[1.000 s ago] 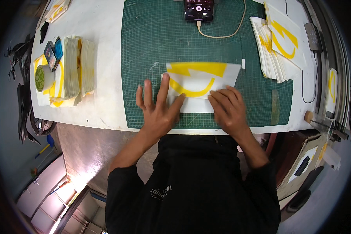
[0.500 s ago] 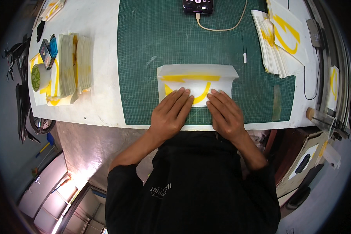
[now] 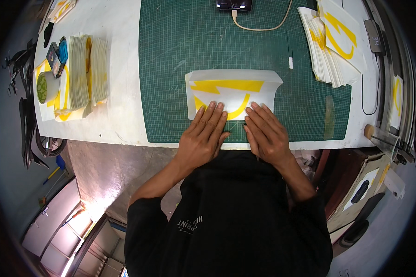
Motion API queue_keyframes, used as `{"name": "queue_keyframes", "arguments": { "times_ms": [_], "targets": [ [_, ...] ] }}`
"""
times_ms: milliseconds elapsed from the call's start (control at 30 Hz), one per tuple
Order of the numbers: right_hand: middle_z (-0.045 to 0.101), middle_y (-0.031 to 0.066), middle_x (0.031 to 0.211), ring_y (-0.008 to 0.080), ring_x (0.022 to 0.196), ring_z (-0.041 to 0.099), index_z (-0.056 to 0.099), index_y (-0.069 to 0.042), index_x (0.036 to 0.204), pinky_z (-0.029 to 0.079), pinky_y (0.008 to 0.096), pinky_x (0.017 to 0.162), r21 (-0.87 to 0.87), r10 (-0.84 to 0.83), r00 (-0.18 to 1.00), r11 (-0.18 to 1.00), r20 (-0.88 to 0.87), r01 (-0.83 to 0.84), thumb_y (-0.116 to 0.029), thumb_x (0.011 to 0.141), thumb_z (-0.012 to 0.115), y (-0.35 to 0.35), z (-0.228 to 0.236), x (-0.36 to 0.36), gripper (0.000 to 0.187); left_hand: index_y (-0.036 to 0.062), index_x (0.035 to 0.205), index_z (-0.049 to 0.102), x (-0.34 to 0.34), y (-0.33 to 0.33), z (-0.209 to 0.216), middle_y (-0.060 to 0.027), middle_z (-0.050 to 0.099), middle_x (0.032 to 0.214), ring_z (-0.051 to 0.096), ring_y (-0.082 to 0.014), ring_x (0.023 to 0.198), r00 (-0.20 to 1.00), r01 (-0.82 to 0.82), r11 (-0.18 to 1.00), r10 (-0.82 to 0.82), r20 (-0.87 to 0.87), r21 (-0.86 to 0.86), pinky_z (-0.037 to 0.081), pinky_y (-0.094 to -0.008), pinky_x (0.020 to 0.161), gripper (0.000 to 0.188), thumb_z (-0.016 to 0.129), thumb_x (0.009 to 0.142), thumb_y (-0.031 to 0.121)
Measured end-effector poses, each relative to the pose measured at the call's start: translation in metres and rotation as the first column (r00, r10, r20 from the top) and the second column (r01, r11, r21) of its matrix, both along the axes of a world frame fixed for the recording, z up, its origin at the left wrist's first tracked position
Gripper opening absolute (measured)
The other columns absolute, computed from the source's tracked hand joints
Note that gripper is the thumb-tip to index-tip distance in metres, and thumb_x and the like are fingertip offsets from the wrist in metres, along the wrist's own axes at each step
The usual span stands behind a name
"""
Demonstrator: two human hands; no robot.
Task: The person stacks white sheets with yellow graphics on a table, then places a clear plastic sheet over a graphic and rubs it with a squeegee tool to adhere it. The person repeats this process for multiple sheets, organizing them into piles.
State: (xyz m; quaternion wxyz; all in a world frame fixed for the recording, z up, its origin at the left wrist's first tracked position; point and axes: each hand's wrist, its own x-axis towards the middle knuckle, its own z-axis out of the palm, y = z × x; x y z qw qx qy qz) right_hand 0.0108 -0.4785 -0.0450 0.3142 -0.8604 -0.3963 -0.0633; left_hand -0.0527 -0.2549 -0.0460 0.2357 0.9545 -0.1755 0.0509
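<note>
Sticker sheet (image 3: 233,87), white with a yellow lightning-bolt shape and a curved stroke, lies flat on the green cutting mat (image 3: 180,55), which covers the middle of the white tabletop (image 3: 120,115). I see it near the mat's front edge, its near part hidden under both hands. My left hand (image 3: 203,136) lies palm down with fingers straight and close together, pointing away from me, the tips on the sheet's lower edge. My right hand (image 3: 266,134) lies flat just beside it, fingers slightly fanned, pressing the same edge. Neither grip is closed on anything; both palms are spread open on the sheet. A stack of similar sheets (image 3: 85,69) stands at the left, a fanned pile (image 3: 330,44) at the right.
</note>
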Motion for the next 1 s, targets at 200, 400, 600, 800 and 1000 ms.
{"name": "queue_keyframes", "arguments": {
  "times_ms": [200, 400, 600, 800, 1000],
  "targets": [
    [0.069, 0.0172, 0.125, 0.0320, 0.128, 0.062, 0.073, 0.005, 0.105, 0.051, 0.0483, 0.110, -0.003, -0.009, 1.000, 1.000, 0.000, 0.009, -0.001, 0.081, 0.077, -0.0001, -0.0023, -0.0013, 0.025, -0.0048, 0.136, 0.060, 0.0000, 0.0005, -0.0013, -0.0235, 0.054, 0.147, 0.049, -0.0380, 0.141, 1.000, 0.001, 1.000, -0.001, -0.010, -0.005, 0.040, -0.0512, 0.116, 0.051, 0.072, 0.092, 0.018],
    [0.070, 0.0168, 0.124, 0.0320, 0.127, 0.062, 0.073, 0.005, 0.105, 0.052, 0.0482, 0.110, 0.000, -0.007, 1.000, 1.000, -0.001, 0.007, -0.001, 0.082, 0.076, -0.0009, -0.0040, -0.0018, 0.024, -0.0040, 0.135, 0.062, -0.0002, 0.0005, -0.0014, -0.0214, 0.057, 0.144, 0.052, -0.0351, 0.139, 1.000, -0.007, 1.000, 0.007, 0.003, 0.022, 0.042, -0.0483, 0.116, 0.049, 0.071, 0.093, 0.021],
    [0.070, 0.0173, 0.123, 0.0323, 0.126, 0.063, 0.073, 0.006, 0.103, 0.052, 0.0488, 0.109, 0.003, -0.005, 1.000, 1.000, -0.020, 0.005, -0.001, 0.082, 0.076, -0.0008, -0.0031, -0.0007, 0.023, -0.0025, 0.133, 0.064, -0.0011, -0.0009, -0.0003, -0.0196, 0.060, 0.142, 0.054, -0.0330, 0.137, 1.000, -0.021, 0.999, 0.020, 0.020, 0.038, 0.044, -0.0463, 0.115, 0.048, 0.073, 0.093, 0.022],
    [0.072, 0.0186, 0.118, 0.0357, 0.122, 0.065, 0.074, 0.007, 0.103, 0.053, 0.0507, 0.107, 0.018, -0.007, 1.000, 1.000, -0.026, 0.007, 0.003, 0.082, 0.076, 0.0008, -0.0010, -0.0008, 0.022, -0.0021, 0.130, 0.066, -0.0007, -0.0018, -0.0004, -0.0187, 0.061, 0.141, 0.056, -0.0325, 0.136, 0.999, -0.026, 0.999, 0.025, 0.034, 0.034, 0.045, -0.0460, 0.114, 0.046, 0.073, 0.092, 0.022],
    [0.072, 0.0189, 0.117, 0.0360, 0.122, 0.065, 0.074, 0.007, 0.102, 0.054, 0.0509, 0.106, 0.018, -0.003, 1.000, 1.000, -0.006, 0.003, 0.003, 0.081, 0.076, 0.0013, -0.0014, -0.0008, 0.022, -0.0029, 0.129, 0.066, -0.0024, -0.0020, -0.0043, -0.0206, 0.062, 0.139, 0.056, -0.0354, 0.134, 0.998, -0.030, 0.999, 0.029, 0.053, 0.017, 0.047, -0.0477, 0.112, 0.044, 0.075, 0.090, 0.017]
  ]
}}
